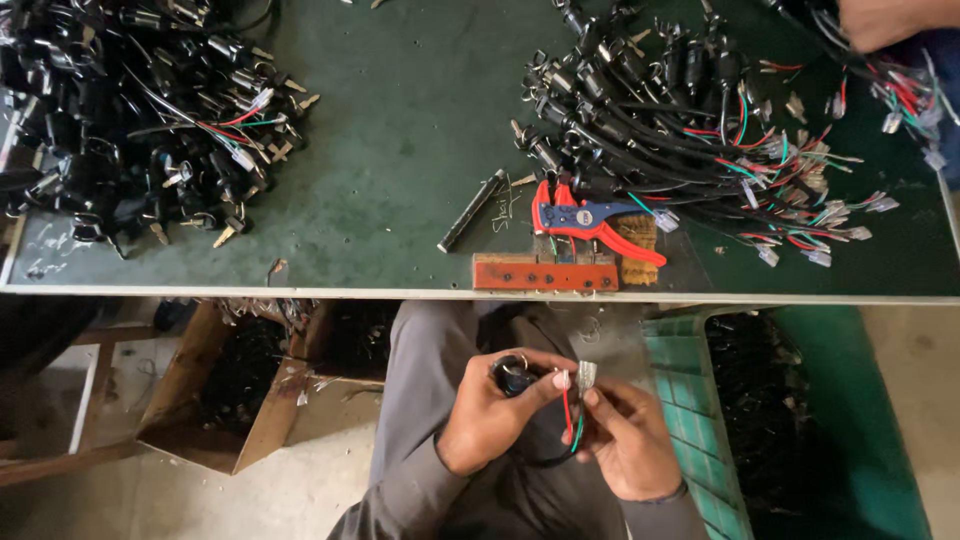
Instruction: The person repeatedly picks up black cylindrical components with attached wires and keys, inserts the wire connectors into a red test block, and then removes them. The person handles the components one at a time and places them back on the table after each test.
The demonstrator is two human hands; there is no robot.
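Note:
Over my lap, below the table edge, my left hand (pixel 492 410) grips a black switch body (pixel 513 376) with a short cable. My right hand (pixel 628 438) pinches the cable's red and green wires (pixel 570 420) just under a small clear connector (pixel 586 375). Both hands touch the same wire assembly. On the green table (pixel 400 150) above lies a red and blue wire stripper (pixel 590 220), beside a red metal block (pixel 545 272).
A heap of black switch cables (pixel 690 110) covers the table's right part, another heap (pixel 130 110) the left. A black rod (pixel 472 210) lies mid-table. A green crate (pixel 700 400) stands at my right, a cardboard box (pixel 230 390) at my left. Another person's hand (pixel 890 20) shows top right.

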